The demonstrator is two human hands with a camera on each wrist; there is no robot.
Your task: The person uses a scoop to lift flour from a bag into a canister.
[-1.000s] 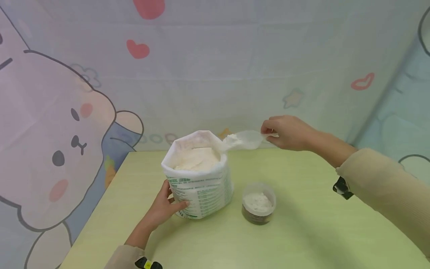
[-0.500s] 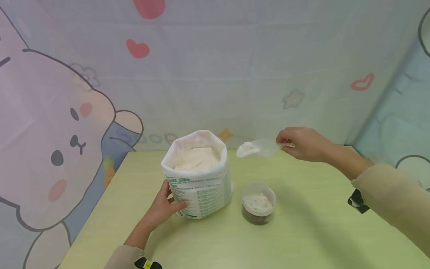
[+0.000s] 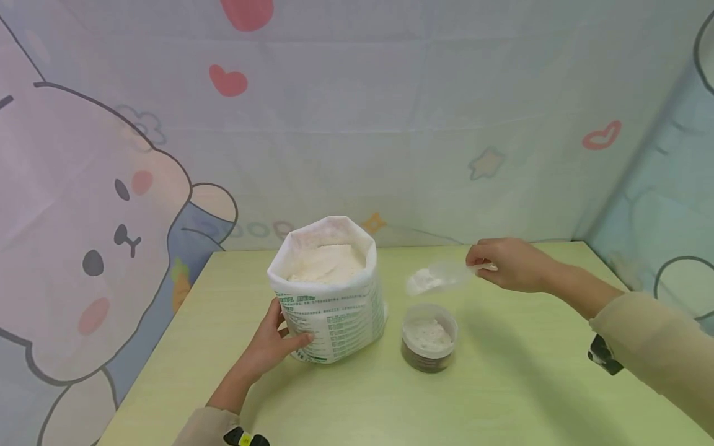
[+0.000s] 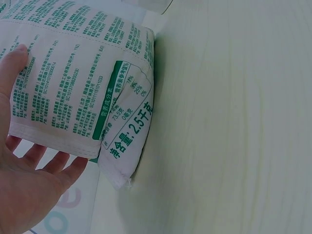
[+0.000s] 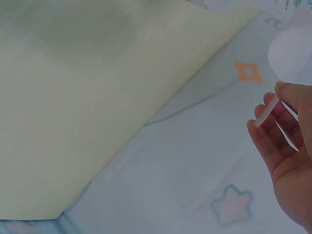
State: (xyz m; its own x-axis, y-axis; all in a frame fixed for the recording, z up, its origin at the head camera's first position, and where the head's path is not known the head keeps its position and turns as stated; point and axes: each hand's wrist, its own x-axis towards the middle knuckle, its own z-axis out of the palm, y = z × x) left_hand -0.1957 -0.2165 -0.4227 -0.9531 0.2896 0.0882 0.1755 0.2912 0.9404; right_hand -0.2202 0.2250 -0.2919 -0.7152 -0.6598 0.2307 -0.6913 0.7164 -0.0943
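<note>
An opened white flour bag [image 3: 343, 325] with green print stands upright on the table, its rim folded outward and flour [image 3: 329, 263] inside. My left hand [image 3: 270, 350] holds the bag's left side, thumb across the front and fingers behind the edge; the left wrist view shows the fingers [image 4: 56, 163] along that edge. My right hand [image 3: 513, 265] pinches the handle of a translucent plastic scoop [image 3: 450, 274], its blade pointing left with a heap of flour at the tip. Below the scoop sits a small clear round tub [image 3: 428, 360], with flour in its upper part and a darker lower part.
Everything rests on a pale green table [image 3: 491, 396]. Behind its far edge hangs a printed cloth backdrop [image 3: 357, 124], with a cartoon rabbit at left. The table's far right corner [image 5: 58, 214] shows in the right wrist view.
My right hand has carried the loaded scoop from over the bag's right rim rightward and down, toward the tub. The left hand, bag and tub have stayed in place.
</note>
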